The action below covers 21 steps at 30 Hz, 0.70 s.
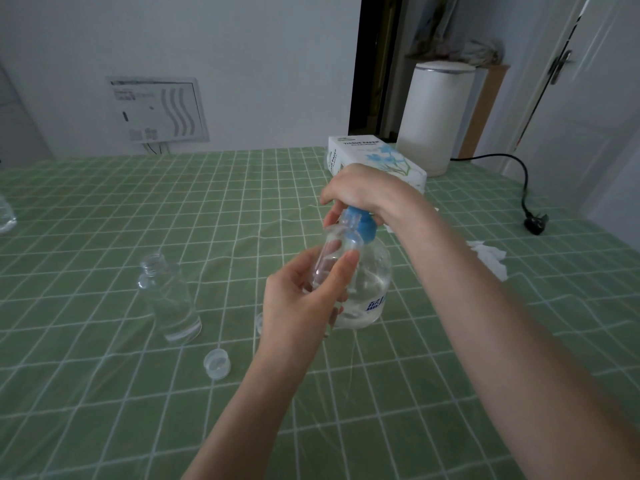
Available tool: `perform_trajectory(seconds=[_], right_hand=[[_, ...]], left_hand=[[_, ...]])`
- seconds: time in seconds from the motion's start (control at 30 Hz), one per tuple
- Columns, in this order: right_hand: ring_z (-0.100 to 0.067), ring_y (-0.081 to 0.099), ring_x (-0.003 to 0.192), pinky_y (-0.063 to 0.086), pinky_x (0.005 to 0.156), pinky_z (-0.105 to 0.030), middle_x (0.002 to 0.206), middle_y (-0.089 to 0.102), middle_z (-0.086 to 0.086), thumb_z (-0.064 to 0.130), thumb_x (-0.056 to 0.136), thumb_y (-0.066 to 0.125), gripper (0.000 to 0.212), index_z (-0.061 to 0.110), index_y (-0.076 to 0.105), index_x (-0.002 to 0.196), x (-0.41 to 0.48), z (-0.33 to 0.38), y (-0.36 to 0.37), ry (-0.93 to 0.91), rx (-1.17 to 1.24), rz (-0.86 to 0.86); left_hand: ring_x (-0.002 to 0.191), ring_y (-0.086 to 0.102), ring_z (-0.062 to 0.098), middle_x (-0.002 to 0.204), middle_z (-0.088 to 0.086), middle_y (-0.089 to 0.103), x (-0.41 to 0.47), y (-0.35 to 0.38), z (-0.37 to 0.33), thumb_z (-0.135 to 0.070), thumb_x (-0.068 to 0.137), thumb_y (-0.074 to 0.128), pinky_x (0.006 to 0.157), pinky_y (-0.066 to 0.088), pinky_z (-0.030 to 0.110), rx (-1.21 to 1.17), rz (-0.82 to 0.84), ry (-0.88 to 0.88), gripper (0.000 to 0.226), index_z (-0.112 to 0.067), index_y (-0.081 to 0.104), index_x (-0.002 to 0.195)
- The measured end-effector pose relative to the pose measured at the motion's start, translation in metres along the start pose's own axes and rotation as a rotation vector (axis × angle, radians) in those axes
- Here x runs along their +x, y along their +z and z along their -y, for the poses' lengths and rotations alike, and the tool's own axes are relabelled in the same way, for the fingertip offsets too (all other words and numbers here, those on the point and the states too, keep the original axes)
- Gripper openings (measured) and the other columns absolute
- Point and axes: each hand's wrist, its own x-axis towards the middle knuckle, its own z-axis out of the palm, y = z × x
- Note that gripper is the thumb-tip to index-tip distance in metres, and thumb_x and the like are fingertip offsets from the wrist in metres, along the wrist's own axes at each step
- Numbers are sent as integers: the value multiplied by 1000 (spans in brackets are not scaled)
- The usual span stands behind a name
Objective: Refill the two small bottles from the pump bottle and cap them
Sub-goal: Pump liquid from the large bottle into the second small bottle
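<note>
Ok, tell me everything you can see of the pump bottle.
The pump bottle is clear, rounded plastic with a blue pump head and a blue-and-white label low on its side. It stands upright on the green cloth, clear liquid inside. The right hand curls over its pump top; the left hand holds a small bottle at its nozzle.

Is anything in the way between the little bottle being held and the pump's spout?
Nothing visible. The left hand holds the small bottle with its mouth right at the spout of the blue pump; the right hand grips it from above.
</note>
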Motion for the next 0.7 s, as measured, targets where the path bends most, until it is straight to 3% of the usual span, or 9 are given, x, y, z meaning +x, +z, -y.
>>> perform_trajectory(seconds=[0.07,0.2,0.27,0.37,0.47,0.7], right_hand=[[-29,64,93,52,93,-43,118,69,-20,15,92,53,35,1,56,125,0,-2,3,7,19,22],[-35,66,106,51,98,-48,119,67,-18,16,93,54,37,2,53,127,-2,-3,6,8,32,33],[-32,66,100,52,94,-44,117,68,-17,16,93,53,37,2,55,126,-2,-4,4,8,20,26],[-26,62,91,48,74,-32,113,71,-13,22,93,53,35,6,57,124,-3,-1,-1,-7,-5,9],[-23,62,101,39,62,-26,111,72,-9,27,95,52,35,10,58,124,-6,3,-7,-18,-60,-13],[-21,57,83,43,68,-29,116,72,-12,21,92,54,34,6,60,123,-3,4,-3,-21,-69,10]], left_hand=[[39,48,2,49,-8,59,-1,-1,0,-53,59,66,36,35,13,14,2,-4,27,-33,72,76],[39,47,2,48,-9,60,-2,-1,1,-53,59,65,36,35,13,16,0,0,23,-39,72,77],[39,46,2,48,-9,59,-3,-1,1,-53,59,65,36,35,13,10,1,0,27,-37,73,79],[38,46,2,49,-9,60,-3,1,0,-52,59,65,36,35,13,-8,4,0,28,-35,72,81],[38,47,0,50,-10,62,-1,1,-1,-49,61,65,36,35,12,-15,11,6,25,-35,71,81],[40,50,1,51,-9,62,0,1,0,-50,61,65,37,36,12,0,1,18,32,-30,70,86]])
